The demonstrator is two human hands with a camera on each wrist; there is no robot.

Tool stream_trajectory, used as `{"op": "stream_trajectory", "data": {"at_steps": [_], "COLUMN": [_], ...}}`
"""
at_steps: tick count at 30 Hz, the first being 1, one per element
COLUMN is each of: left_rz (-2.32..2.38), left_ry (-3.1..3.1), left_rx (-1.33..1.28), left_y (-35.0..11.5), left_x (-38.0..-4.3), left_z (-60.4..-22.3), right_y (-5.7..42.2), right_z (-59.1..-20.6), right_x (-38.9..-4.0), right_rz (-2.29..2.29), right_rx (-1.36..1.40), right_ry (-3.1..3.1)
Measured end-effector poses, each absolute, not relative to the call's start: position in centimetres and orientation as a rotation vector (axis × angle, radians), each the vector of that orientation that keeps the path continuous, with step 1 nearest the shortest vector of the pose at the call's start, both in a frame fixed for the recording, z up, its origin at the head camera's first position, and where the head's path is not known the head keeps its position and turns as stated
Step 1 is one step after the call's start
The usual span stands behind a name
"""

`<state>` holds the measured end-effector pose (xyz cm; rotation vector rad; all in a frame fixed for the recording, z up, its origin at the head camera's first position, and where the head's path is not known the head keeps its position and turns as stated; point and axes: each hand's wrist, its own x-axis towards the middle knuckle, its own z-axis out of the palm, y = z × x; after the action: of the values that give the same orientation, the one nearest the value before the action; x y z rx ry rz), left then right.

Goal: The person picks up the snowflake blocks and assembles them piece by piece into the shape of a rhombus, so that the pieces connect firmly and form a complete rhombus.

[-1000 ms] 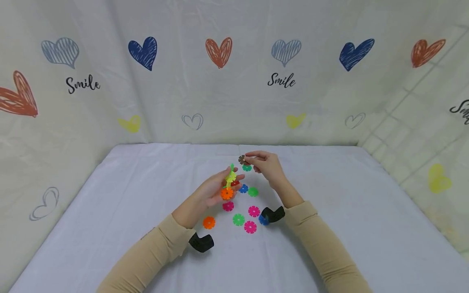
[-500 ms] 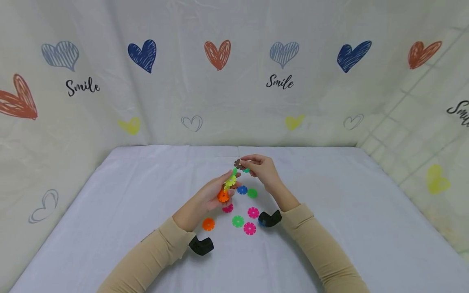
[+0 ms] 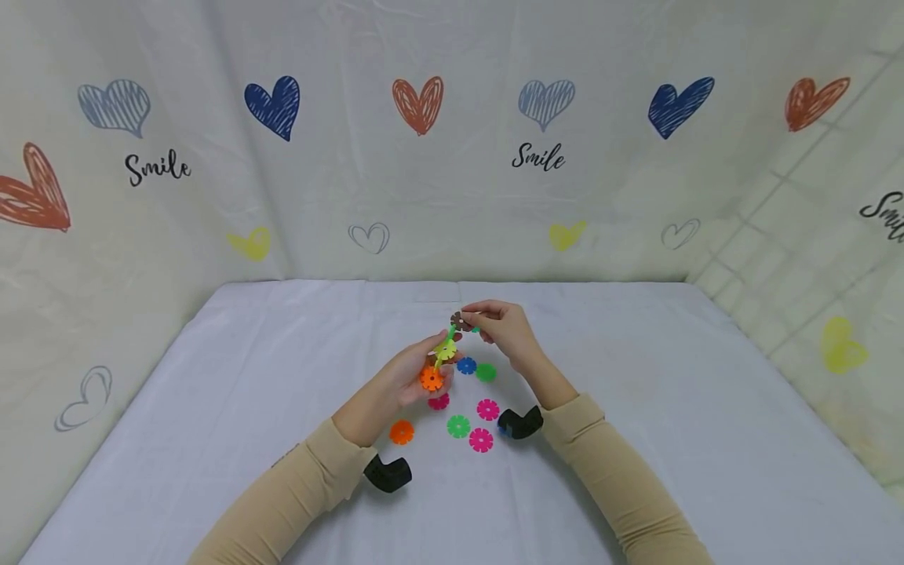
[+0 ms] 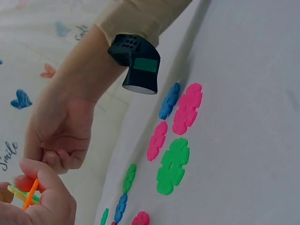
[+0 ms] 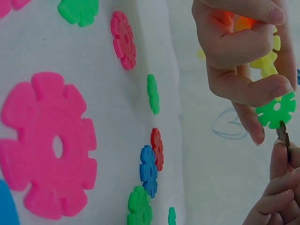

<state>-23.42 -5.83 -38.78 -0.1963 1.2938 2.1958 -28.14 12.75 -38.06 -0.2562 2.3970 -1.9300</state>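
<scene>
Counter (image 3: 706,377): white cloth cover, faint creases. Pale backdrop (image 3: 466,47) rises behind the counter and runs along its left and right sides. Prints: navy heart (image 3: 272,108) high above the counter's far left corner; yellow heart (image 3: 254,245) low over that same corner; outlined heart (image 3: 680,233) just above the counter's far right corner; paired yellow blotch (image 3: 845,347) beyond the counter's right edge.

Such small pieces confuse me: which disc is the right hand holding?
The brown disc, pinched by the right hand. Its dull brown sets it apart from the bright discs on the table and the linked discs in the left hand.
</scene>
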Motion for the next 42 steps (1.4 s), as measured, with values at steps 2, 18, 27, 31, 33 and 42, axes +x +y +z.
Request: {"op": "stream_trajectory", "data": {"at_steps": [2,18,27,31,33,42], "left_rz": [2.200,2.213,2.207,2.210,2.221,2.212], "left_ry": [1.271,1.353,1.413,1.343,1.297,1.375], "left_rx": [-0.201,-0.131,-0.119,-0.131,-0.138,-0.104], "left_y": [-5.8,-6.0,-6.2,-6.4,-6.4,-6.4], "left_x": [-23.4,-23.6,-23.7,-23.8,-23.7,-23.6], "left_z": [-38.8,-38.9,-38.7,-38.7,-38.7,-38.7], "right_y": [12.8,13.1,13.0,13.0,13.0,12.9], "right_z": [-38.1,-37.7,-37.5,-37.6,-37.6,-37.7], "right_x": [-28.1,-27.5,-27.2,-27.1,-27.1,-26.9], "right_rz": [-1.927,-1.834,-1.826,-1.824,-1.820,-1.836], "right_rx": [-0.279,-0.431,-0.430,-0.427,-0.427,-0.410], "right_ry": [2.404,2.394,2.398,2.388,2.387,2.398]}}
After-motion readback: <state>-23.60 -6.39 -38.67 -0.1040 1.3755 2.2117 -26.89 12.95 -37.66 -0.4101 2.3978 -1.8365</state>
